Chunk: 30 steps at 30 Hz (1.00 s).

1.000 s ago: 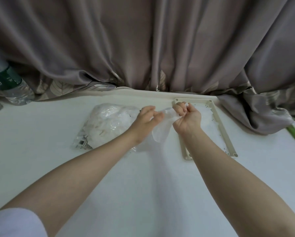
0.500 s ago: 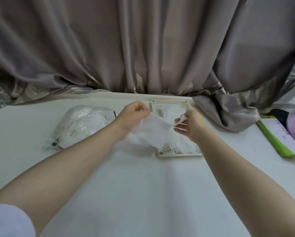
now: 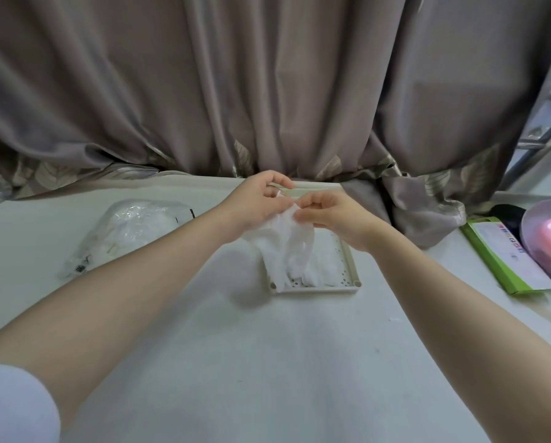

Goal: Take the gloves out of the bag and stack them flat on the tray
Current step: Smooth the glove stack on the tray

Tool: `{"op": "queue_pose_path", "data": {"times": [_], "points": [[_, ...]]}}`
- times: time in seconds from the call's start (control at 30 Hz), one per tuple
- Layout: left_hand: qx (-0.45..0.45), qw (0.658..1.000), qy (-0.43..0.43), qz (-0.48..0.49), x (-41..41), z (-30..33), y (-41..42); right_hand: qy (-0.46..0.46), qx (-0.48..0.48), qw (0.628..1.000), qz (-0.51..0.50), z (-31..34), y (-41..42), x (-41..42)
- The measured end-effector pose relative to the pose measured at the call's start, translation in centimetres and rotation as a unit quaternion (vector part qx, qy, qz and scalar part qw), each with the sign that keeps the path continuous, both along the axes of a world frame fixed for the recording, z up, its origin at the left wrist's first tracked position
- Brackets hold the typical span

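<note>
Both hands have been brought close together above the tray's [image 3: 351, 260] far end, and the glove [image 3: 295, 247] is pinched at its top by the left hand [image 3: 258, 203] and right hand [image 3: 330, 215], hanging below them onto the tray. Left of the left hand, the bag [image 3: 130, 228] is seen lying on the table [image 3: 267, 362].

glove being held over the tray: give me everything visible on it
The glove is thin, translucent white film, plastic by its look, crumpled and creased rather than flat. Both hands pinch its top edge close together: the left hand from the left, the right hand from the right. It hangs down from them over the near left part of the cream perforated tray, its lower end reaching other white gloves lying there. Finger shapes cannot be made out.
</note>
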State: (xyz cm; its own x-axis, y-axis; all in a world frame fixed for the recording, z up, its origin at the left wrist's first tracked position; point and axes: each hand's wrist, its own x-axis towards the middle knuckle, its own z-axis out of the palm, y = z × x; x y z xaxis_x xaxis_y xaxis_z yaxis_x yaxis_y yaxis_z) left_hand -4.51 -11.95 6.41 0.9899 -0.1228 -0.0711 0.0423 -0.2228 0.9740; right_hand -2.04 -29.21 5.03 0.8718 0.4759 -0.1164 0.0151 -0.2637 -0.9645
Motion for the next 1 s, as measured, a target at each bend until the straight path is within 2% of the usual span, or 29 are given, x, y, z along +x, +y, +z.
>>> {"op": "queue_pose_path", "data": {"times": [0.1, 0.17, 0.23, 0.37, 0.5, 0.53, 0.6, 0.63, 0.67, 0.7, 0.8, 0.87, 1.0], "points": [[0.031, 0.996, 0.081, -0.014, 0.2, -0.6, -0.2, 0.050, 0.042, 0.998, -0.018, -0.2, -1.0, 0.0], [-0.016, 0.981, 0.175, -0.078, 0.2, -1.1, -0.4, 0.094, 0.075, 0.992, -0.045, -0.4, -1.7, 0.3], [-0.058, 0.967, 0.216, -0.119, 0.2, -1.7, -0.2, 0.108, 0.080, 0.989, -0.068, -0.7, -2.3, 0.6], [-0.099, 0.972, 0.199, -0.074, 1.1, -2.5, -0.8, 0.135, 0.110, 0.978, -0.112, -1.3, -3.7, 1.5], [-0.195, 0.966, 0.172, 0.002, 2.4, -2.3, -2.2, 0.195, 0.159, 0.963, -0.100, -1.5, -5.5, 2.3], [-0.168, 0.975, 0.141, 0.033, 2.7, -2.2, -2.6, 0.216, 0.174, 0.957, -0.081, -1.5, -5.9, 2.3], [-0.015, 0.991, 0.079, 0.112, 3.3, -2.2, -3.6, 0.226, 0.208, 0.950, -0.057, -1.3, -6.4, 2.3], [0.044, 0.986, 0.069, 0.147, 3.5, -2.3, -3.9, 0.221, 0.222, 0.948, -0.059, -1.2, -6.5, 2.4], [0.057, 0.980, 0.097, 0.165, 3.5, -2.2, -4.3, 0.216, 0.233, 0.945, -0.075, -1.2, -6.5, 2.5], [0.030, 0.974, 0.156, 0.161, 3.5, -2.0, -4.8, 0.202, 0.240, 0.945, -0.092, -1.1, -6.5, 2.7], [-0.074, 0.941, 0.324, 0.065, 3.1, -1.4, -6.1, 0.135, 0.208, 0.961, -0.123, -1.1, -5.7, 2.8], [-0.129, 0.932, 0.337, 0.025, 3.0, -1.7, -6.8, 0.087, 0.150, 0.977, -0.123, -1.4, -5.1, 2.3], [-0.127, 0.955, 0.266, 0.020, 3.3, -2.5, -7.7, 0.007, 0.051, 0.996, -0.072, -1.6, -4.5, 1.2]]}}
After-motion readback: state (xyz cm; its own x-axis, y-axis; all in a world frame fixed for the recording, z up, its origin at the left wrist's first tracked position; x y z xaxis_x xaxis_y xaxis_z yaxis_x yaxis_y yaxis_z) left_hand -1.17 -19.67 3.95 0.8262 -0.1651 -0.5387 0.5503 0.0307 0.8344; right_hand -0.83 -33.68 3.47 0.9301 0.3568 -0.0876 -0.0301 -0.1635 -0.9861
